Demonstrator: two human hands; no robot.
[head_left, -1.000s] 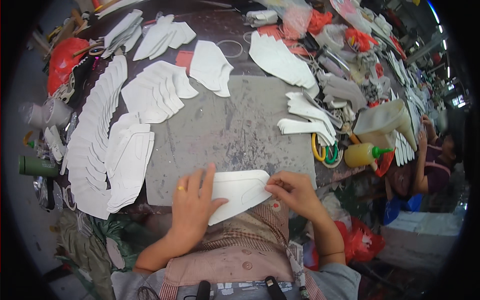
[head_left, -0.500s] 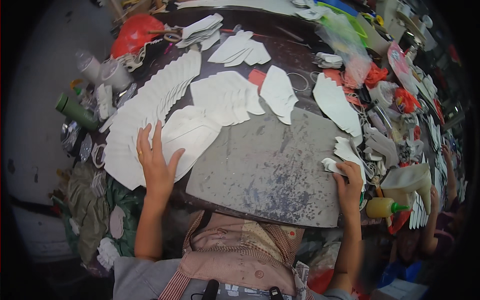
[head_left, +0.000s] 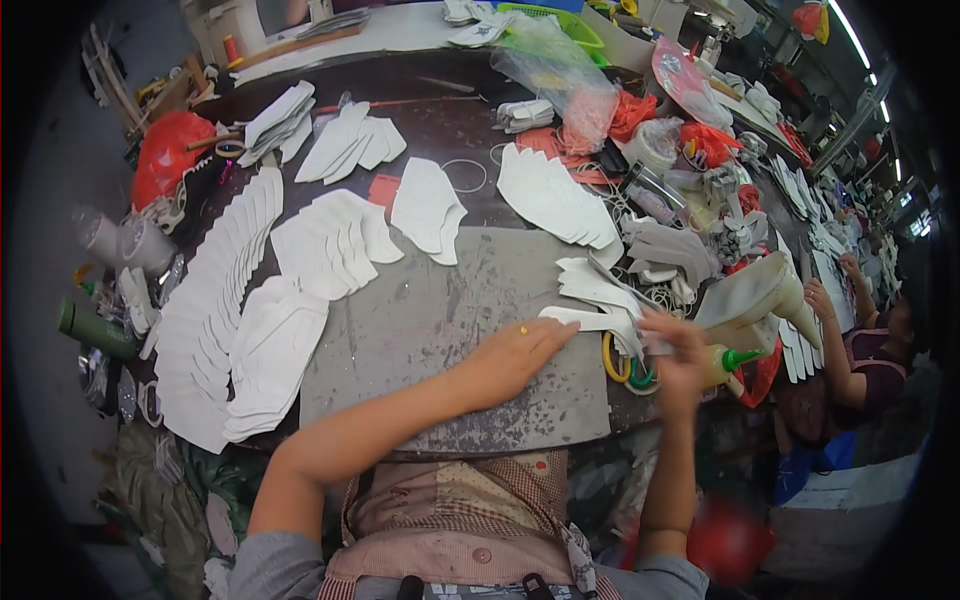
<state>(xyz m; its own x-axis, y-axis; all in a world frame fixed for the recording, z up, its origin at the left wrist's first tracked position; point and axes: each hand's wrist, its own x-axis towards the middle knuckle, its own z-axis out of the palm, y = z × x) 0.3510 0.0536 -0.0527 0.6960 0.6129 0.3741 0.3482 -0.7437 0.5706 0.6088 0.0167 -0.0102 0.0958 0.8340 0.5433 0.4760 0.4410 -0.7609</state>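
Watching the white strip (head_left: 598, 319) lie between both hands at the right edge of the grey mat (head_left: 380, 345), long axis left-right; left hand (head_left: 508, 362), fingers straight, thumb hidden, at its left end; right hand (head_left: 680, 360), blurred, near its right; I can't tell if either pinches

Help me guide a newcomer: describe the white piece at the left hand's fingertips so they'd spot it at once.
Find the gray mat, then the small group of curved white pieces at its right edge. The white piece by the left hand lies nearest the apron; its narrow end reaches farthest left of the group.
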